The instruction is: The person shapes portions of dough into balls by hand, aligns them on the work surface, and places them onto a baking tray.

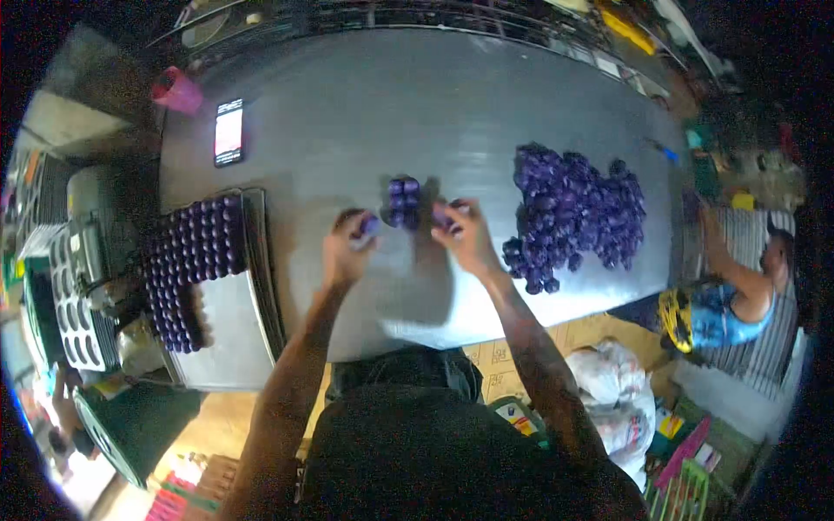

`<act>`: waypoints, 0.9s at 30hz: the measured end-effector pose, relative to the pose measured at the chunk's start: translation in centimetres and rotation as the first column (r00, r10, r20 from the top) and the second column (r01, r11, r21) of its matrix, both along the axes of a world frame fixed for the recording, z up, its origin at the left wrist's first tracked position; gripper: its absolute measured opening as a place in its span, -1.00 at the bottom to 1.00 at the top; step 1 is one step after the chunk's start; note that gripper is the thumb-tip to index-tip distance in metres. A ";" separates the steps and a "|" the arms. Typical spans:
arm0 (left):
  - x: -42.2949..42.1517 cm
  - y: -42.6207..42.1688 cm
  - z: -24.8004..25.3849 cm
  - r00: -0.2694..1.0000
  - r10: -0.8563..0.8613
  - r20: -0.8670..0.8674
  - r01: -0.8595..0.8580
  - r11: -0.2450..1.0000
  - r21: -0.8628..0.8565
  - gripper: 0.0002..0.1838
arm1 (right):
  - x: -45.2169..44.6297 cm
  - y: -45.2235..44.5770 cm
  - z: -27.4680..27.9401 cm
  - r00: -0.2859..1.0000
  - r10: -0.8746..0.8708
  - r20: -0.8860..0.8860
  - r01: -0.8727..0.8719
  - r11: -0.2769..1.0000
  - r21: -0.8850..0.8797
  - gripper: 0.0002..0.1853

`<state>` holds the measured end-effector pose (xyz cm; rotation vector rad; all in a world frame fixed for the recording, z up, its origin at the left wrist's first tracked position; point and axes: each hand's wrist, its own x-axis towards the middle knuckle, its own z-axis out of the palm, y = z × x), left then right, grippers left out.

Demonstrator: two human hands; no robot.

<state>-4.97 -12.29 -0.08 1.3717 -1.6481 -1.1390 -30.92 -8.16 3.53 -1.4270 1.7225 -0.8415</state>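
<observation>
A grey metal table spans the centre; a rectangular metal tray of round purple pieces sits left, a glossy purple heap right. Mid-frame, left hand and right hand flank a compact purple cluster, each pinching one purple piece.

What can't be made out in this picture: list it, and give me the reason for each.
All in the head view:
- Purple piece in the left hand: full shape, blurred and partly covered by fingers.
- Other purple piece at the right hand: same causes.
- Purple pile: its lower pieces, hidden beneath the upper ones.
- Phone: screen text, too small and washed out.
- White bag: full lettering, too small and blurred.
</observation>
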 end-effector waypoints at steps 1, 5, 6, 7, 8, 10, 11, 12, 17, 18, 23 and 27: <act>0.2 2.2 0.1 1.000 -0.019 -0.015 0.019 1.000 -0.004 -0.58 | 0.8 1.8 0.6 1.000 -0.019 -0.015 0.019 1.000 -0.004 -0.68; -2.0 6.6 -0.6 0.999 -0.013 -0.030 0.015 0.999 0.053 -0.58 | 3.6 5.6 -0.4 0.979 0.105 -0.174 -0.095 0.993 0.067 -0.65; -3.1 6.3 -0.6 0.998 0.056 -0.009 -0.055 0.997 0.049 -0.57 | 4.1 5.2 -1.2 0.967 0.092 -0.239 -0.095 0.995 0.000 -0.66; -3.9 6.1 -0.8 0.992 0.123 0.013 -0.123 0.991 0.048 -0.57 | 4.5 5.0 -2.1 0.951 0.074 -0.300 -0.097 0.993 -0.064 -0.67; -4.6 5.5 -1.0 0.993 0.121 0.012 -0.122 0.991 0.048 -0.57 | 4.6 4.1 -3.2 0.951 0.073 -0.300 -0.096 0.993 -0.064 -0.67; -5.0 4.2 -1.8 0.981 0.117 0.158 -0.098 0.988 -0.121 -0.53 | 5.1 2.6 -4.8 0.925 0.156 -0.346 -0.215 0.966 -0.142 -0.53; -5.2 3.9 -2.2 0.966 0.116 0.229 -0.069 0.977 -0.203 -0.52 | 5.4 2.8 -5.1 0.929 0.147 -0.338 -0.205 0.968 -0.142 -0.53; -5.2 4.1 -2.8 0.937 0.108 0.332 -0.077 0.991 -0.107 -0.55 | 5.5 2.9 -4.2 0.944 0.140 -0.298 -0.188 0.972 -0.142 -0.56; -6.4 6.8 -3.4 0.841 0.403 -0.361 -0.238 0.875 0.421 -0.62 | -1.5 3.4 2.2 0.983 0.108 -0.150 -0.126 0.985 -0.117 -0.65; -7.9 6.9 -1.0 0.851 0.414 -0.322 -0.248 0.858 0.449 -0.63 | -5.2 4.0 3.2 0.976 0.039 -0.213 -0.043 0.999 -0.015 -0.65; -22.6 6.9 3.1 0.987 -0.063 0.151 0.061 0.998 0.015 -0.66 | -21.4 4.7 4.8 0.740 -0.145 -0.657 0.010 0.979 -0.204 -0.72; -32.7 4.1 3.1 0.862 -0.162 0.481 0.380 0.833 -0.401 -0.75 | -25.6 4.3 2.5 0.705 -0.119 -0.700 0.023 0.989 -0.145 -0.76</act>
